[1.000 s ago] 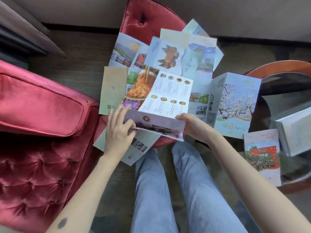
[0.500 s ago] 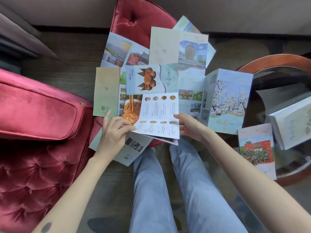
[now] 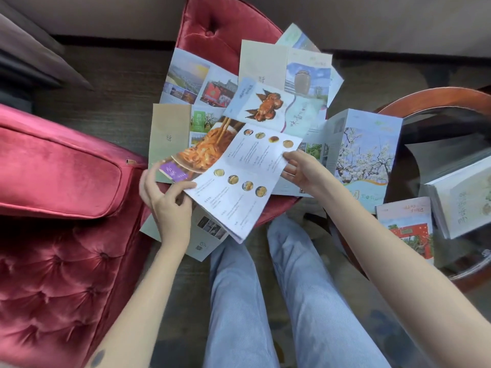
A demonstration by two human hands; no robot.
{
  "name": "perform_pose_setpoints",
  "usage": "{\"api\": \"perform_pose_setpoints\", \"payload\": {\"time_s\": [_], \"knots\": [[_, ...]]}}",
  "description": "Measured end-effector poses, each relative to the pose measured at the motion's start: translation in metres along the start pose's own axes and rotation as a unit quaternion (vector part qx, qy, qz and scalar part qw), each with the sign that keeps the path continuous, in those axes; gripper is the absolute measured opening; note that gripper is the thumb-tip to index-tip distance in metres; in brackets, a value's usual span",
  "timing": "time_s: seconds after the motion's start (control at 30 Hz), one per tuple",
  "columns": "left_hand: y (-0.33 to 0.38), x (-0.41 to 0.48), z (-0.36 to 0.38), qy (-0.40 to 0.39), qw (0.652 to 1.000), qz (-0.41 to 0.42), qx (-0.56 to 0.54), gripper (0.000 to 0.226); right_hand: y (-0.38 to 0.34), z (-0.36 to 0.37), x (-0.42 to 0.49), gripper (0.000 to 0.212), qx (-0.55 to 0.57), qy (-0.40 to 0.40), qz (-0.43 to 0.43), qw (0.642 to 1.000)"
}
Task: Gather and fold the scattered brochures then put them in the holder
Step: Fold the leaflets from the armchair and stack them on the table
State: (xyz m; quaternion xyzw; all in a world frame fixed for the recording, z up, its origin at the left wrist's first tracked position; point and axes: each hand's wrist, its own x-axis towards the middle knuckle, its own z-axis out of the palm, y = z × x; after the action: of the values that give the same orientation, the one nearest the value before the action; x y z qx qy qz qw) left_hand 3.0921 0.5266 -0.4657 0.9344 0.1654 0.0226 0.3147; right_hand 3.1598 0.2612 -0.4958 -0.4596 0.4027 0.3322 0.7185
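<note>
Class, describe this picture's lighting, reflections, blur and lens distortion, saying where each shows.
Head view: soft, even light with faint shadows; the glass table mirrors pale reflections; the left hand and the food brochure small print look slightly blurred; the wide lens stretches the forearms toward the bottom corners.

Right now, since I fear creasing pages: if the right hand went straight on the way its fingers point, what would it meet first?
The food brochure: the right hand holds its right edge, fingers pointing left across the white page. Depth is hard to judge.
</note>
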Motion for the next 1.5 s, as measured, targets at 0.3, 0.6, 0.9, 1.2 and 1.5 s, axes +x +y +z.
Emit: {"api": "perform_pose_setpoints", "payload": {"time_s": [0.3, 0.6, 0.9, 1.2, 1.5], "knots": [[0.011, 0.011, 0.022, -0.049, 0.838, -0.384, -0.385, 0.032, 0.027, -0.007, -0.027, 0.022, -0.064, -0.037, -0.068, 0.995], [0.000, 0.014, 0.018, -0.045, 0.866, -0.341, -0.362, 0.042, 0.038, 0.001, -0.042, 0.024, -0.167, -0.060, -0.089, 0.980], [-0.011, 0.021, 0.009, -0.017, 0.878, -0.350, -0.327, 0.074, 0.002, 0.013, -0.045, 0.040, 0.182, -0.052, -0.105, 0.976], [-0.003, 0.024, 0.015, -0.028, 0.786, -0.428, -0.445, 0.054, 0.016, 0.042, -0.050, 0.024, -0.002, -0.053, -0.028, 0.998], [-0.004, 0.036, 0.006, -0.055, 0.811, -0.381, -0.441, 0.054, 0.016, 0.043, -0.056, 0.025, -0.129, -0.157, -0.074, 0.976]]}}
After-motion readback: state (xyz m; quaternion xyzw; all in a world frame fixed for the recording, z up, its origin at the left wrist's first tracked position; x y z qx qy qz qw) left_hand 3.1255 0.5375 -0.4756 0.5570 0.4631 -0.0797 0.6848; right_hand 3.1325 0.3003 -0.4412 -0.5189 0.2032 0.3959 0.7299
